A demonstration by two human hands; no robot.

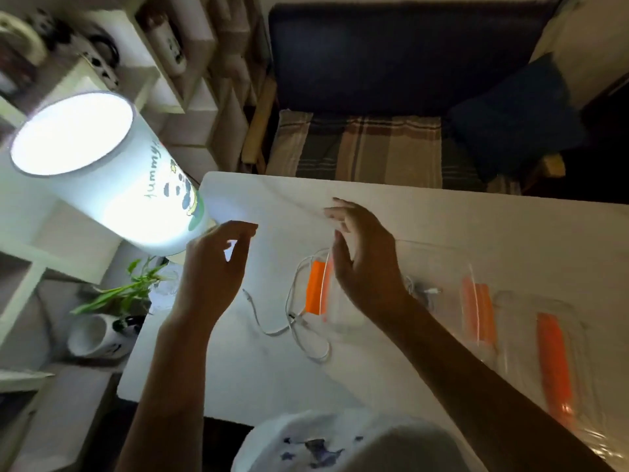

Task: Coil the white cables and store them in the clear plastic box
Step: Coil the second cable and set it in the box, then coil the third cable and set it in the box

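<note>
A thin white cable (296, 313) lies in loose loops on the white table (459, 219), with one free end (246, 294) pointing left. One strand rises from the loops to my right hand (364, 257), which is lifted above the table and pinches it near the thumb. My left hand (214, 267) hovers to the left with fingers and thumb curved in a C; I see no cable in it. The clear plastic box (439, 264) with an orange latch (316, 291) stands just right of the loops, partly behind my right hand.
A clear lid (578, 338) with orange latches lies at the table's right. A lit white lamp (102, 168) stands at the left table corner, above a plant (126, 291) and a mug (95, 335). Beyond the far edge are shelves and a dark sofa (391, 59).
</note>
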